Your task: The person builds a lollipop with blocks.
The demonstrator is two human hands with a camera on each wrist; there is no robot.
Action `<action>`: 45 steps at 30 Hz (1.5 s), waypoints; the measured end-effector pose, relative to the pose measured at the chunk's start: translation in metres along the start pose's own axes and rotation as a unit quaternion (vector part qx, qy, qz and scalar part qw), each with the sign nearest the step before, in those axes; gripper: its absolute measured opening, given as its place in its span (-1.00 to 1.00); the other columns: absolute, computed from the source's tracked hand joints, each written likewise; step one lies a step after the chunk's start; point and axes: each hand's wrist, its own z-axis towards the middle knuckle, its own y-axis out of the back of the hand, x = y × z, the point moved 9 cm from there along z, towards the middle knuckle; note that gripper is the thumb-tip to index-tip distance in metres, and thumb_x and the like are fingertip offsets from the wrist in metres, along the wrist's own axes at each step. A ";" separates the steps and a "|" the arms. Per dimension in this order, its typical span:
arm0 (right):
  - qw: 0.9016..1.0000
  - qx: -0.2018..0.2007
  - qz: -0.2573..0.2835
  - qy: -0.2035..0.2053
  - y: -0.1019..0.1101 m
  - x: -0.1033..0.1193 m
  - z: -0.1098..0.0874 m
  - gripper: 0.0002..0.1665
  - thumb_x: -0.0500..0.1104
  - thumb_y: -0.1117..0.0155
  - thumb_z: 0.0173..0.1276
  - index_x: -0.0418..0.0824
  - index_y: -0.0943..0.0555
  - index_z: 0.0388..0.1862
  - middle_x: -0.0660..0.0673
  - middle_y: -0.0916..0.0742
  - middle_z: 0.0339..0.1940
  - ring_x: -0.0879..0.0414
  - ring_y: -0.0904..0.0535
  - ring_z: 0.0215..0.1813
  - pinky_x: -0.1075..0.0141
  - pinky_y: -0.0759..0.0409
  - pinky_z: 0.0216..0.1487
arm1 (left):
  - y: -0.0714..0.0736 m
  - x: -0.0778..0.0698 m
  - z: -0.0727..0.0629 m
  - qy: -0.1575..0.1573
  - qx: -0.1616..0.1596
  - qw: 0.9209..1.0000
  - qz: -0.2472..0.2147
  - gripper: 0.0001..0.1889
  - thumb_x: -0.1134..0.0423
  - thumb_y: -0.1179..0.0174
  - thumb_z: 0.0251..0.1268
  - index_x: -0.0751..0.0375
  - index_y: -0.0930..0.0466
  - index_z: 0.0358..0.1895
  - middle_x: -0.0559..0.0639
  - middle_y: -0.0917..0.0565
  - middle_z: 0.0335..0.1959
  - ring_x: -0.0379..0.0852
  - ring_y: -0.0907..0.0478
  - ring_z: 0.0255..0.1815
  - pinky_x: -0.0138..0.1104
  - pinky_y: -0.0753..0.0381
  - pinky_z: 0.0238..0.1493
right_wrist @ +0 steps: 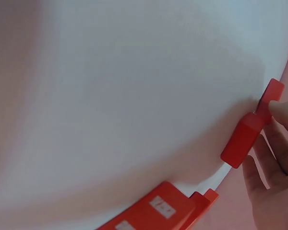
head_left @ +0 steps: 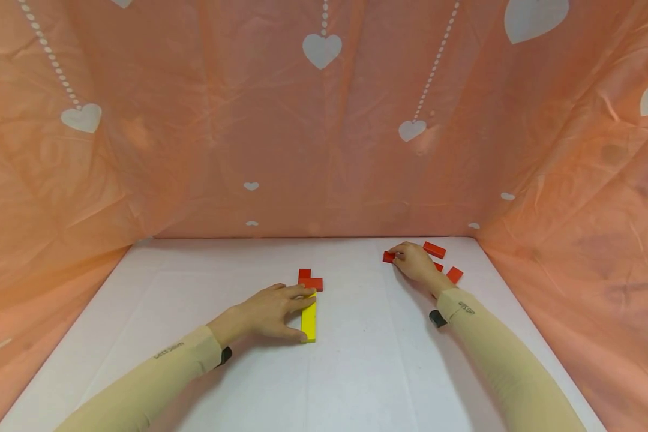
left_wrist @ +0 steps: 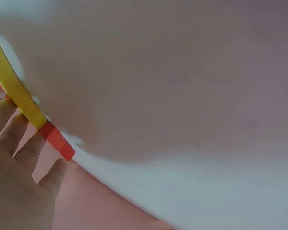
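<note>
My left hand (head_left: 272,311) rests along a yellow block (head_left: 309,321), its fingers spread and fairly straight, the thumb at the near end. At the far end of the yellow block lies a red block (head_left: 314,284) set crosswise, touched by a fingertip, and behind that another red block (head_left: 305,273). Over on the right, my right hand (head_left: 414,263) pinches a small red block (head_left: 387,257) between thumb and fingers. The right wrist view shows this pinched block (right_wrist: 275,90) close beside another red block (right_wrist: 240,143).
Around the right hand lie more loose red blocks: one behind it (head_left: 434,249), one to its right (head_left: 455,275) and one partly covered by the wrist (head_left: 438,266). White cloth (head_left: 356,372) covers the table. An orange curtain with hearts (head_left: 281,138) encloses the back and sides.
</note>
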 end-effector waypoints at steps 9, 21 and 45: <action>1.000 -0.023 0.008 0.019 0.002 0.007 -0.001 -0.66 -0.32 -0.23 0.51 -0.36 -0.70 0.19 -0.39 -0.67 0.25 -0.32 -0.53 0.36 -0.18 -0.44 0.44 | 0.000 0.000 0.001 0.002 0.001 1.000 -0.005 -0.09 -0.42 -0.23 0.26 0.01 -0.37 0.57 -0.09 -0.33 0.61 -0.03 -0.27 0.58 0.08 -0.29 0.54; 0.997 -0.048 0.017 0.066 -0.001 0.052 0.003 -0.66 -0.30 -0.29 0.47 -0.32 -0.71 0.19 -0.32 -0.68 0.27 -0.30 -0.51 0.39 -0.17 -0.38 0.48 | 0.000 0.000 0.000 0.003 0.003 1.000 -0.004 -0.10 -0.40 -0.23 0.27 0.02 -0.37 0.57 -0.08 -0.33 0.61 -0.02 -0.27 0.58 0.09 -0.29 0.54; 0.991 -0.008 0.058 0.120 -0.048 0.132 0.013 -0.66 -0.27 -0.33 0.49 -0.27 -0.72 0.19 -0.23 -0.72 0.21 -0.18 -0.58 0.31 -0.07 -0.49 0.43 | 0.001 -0.002 0.001 -0.007 -0.005 1.000 0.007 -0.11 -0.42 -0.24 0.26 0.03 -0.42 0.55 -0.06 -0.39 0.57 -0.03 -0.33 0.55 0.10 -0.35 0.50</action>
